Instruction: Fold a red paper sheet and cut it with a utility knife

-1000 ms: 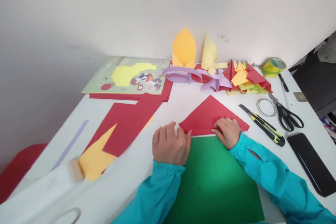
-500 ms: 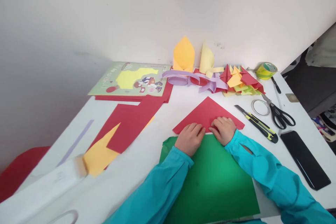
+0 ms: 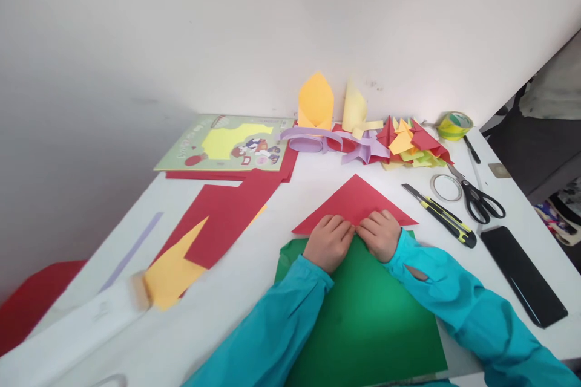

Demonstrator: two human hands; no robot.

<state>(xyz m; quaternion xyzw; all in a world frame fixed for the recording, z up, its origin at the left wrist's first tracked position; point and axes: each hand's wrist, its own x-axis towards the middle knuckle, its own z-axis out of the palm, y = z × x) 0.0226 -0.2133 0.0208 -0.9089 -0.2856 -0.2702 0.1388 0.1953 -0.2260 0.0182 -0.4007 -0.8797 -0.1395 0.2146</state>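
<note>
A red sheet of paper, folded into a triangle, lies on the white table with its tip pointing away from me. My left hand and my right hand meet at the middle of its near edge. The fingers of both are curled and closed on that edge, thumbs almost touching. Part of the edge is hidden under the hands. Below my wrists spreads a glossy green sheet, its upper left corner bent up beside my left hand.
To the right lie a utility knife, scissors, tape rolls and a black phone. Folded paper pieces stand along the wall. At left are a paper pad, red offcuts and a white box.
My left hand has come right and forward from a raised curl onto the paper's near edge. My right hand has shifted slightly left toward it. The view has moved a little.
</note>
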